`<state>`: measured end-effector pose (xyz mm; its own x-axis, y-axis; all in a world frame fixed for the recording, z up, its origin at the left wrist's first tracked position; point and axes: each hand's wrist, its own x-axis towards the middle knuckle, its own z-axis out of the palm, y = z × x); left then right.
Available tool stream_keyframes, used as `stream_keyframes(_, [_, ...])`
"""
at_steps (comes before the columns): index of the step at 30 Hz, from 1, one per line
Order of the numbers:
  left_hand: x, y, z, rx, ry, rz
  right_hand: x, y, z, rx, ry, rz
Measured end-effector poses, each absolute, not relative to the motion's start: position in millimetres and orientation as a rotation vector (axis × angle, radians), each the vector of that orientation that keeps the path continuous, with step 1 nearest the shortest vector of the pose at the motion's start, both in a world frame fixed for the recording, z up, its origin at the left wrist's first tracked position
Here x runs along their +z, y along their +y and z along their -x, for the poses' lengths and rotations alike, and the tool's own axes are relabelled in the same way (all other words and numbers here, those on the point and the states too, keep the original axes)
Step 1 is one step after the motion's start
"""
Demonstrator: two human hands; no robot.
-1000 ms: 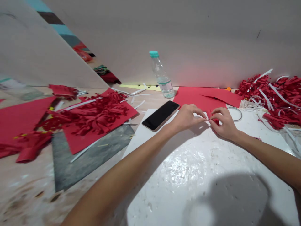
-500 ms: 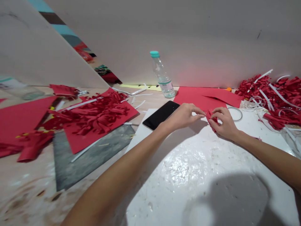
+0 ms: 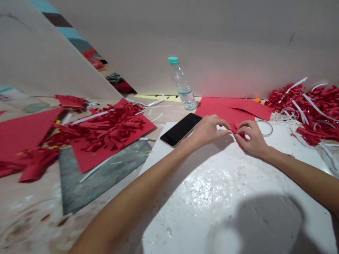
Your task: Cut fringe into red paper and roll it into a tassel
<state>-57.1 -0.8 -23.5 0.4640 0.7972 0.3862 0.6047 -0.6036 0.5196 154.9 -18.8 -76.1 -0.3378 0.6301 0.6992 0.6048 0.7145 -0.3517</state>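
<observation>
Over the white board point(image 3: 206, 211), both hands meet at a small piece of red fringed paper point(image 3: 234, 129). My left hand point(image 3: 209, 130) pinches its left end between thumb and index finger. From the other side, my right hand point(image 3: 251, 137) grips the piece with bent fingers, which cover part of it. A black phone point(image 3: 181, 129) lies on the board just beside my left wrist. Behind the hands is a flat red sheet point(image 3: 219, 107), and a ring of thin wire or cord point(image 3: 265, 128) lies right of my right hand.
A clear plastic bottle point(image 3: 187, 97) with a teal cap stands by the wall. At left, red fringed pieces point(image 3: 111, 132) are heaped on a red sheet over a dark grey slab point(image 3: 106, 180). Another red fringed heap point(image 3: 323, 102) with white strips sits at right.
The hands stay in nearly the same place on the red fringed paper. Only slight finger movement and a small shift of the view show.
</observation>
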Motion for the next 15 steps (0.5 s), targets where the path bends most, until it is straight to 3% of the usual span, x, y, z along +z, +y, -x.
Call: stream_keyframes(15, [-17.7,-0.9,61.8,0.57,0.991,-2.524,-75.2,-19.7,-154.7,0.059,-2.04,0.966])
